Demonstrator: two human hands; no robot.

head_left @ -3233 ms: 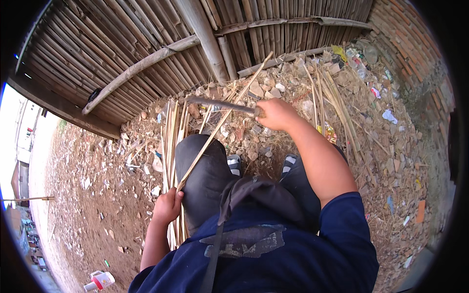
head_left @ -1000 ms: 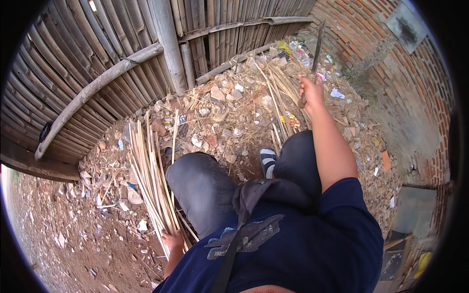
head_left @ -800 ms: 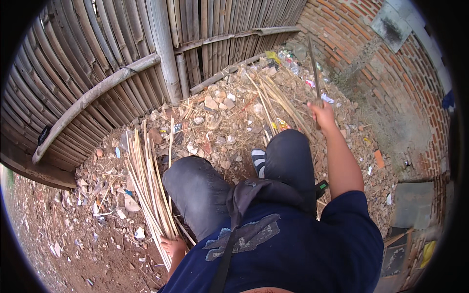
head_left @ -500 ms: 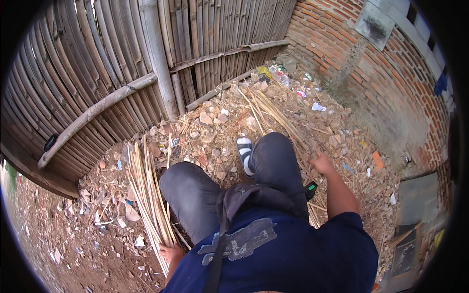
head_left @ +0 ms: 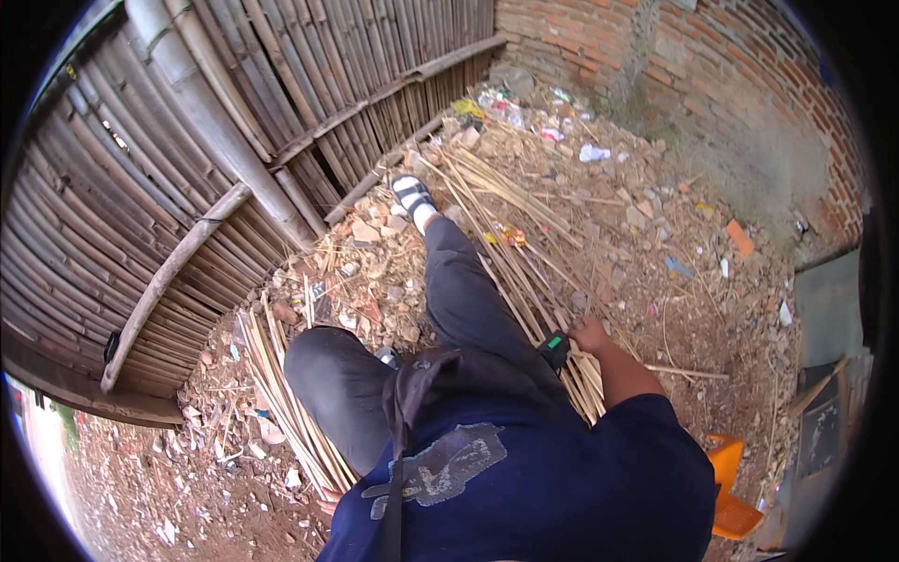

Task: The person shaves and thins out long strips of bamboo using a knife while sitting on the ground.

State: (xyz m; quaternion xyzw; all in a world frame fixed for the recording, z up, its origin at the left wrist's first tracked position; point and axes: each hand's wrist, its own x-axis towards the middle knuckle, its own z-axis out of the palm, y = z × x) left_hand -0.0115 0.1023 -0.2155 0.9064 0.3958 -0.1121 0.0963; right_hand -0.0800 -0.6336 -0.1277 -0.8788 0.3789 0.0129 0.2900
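Note:
Long, thin, pale bamboo strips lie in two bundles, one on each side of my legs. My left hand (head_left: 330, 501) is at the near end of the left bundle (head_left: 298, 412). Its fingers curl on the strips, and my shirt hides most of the hand. On the right, my right hand (head_left: 590, 335) is low beside my thigh, its fingers closed at the edge of the right bundle (head_left: 582, 382). Beside its fingertips is a small black device (head_left: 555, 348) with a green screen. That bundle runs forward past my stretched leg (head_left: 459, 276), partly hidden by it.
A bamboo fence (head_left: 234, 122) rises at the left and front, meeting a brick wall (head_left: 712, 103) at the right. Stones and litter cover the dirt ground (head_left: 655, 272). An orange plastic object (head_left: 730, 487) lies at lower right, near grey panels (head_left: 829, 300).
My right leg has stretched forward toward the fence. My right hand has come slightly left and down to the bundle. My left hand is now more covered by the shirt.

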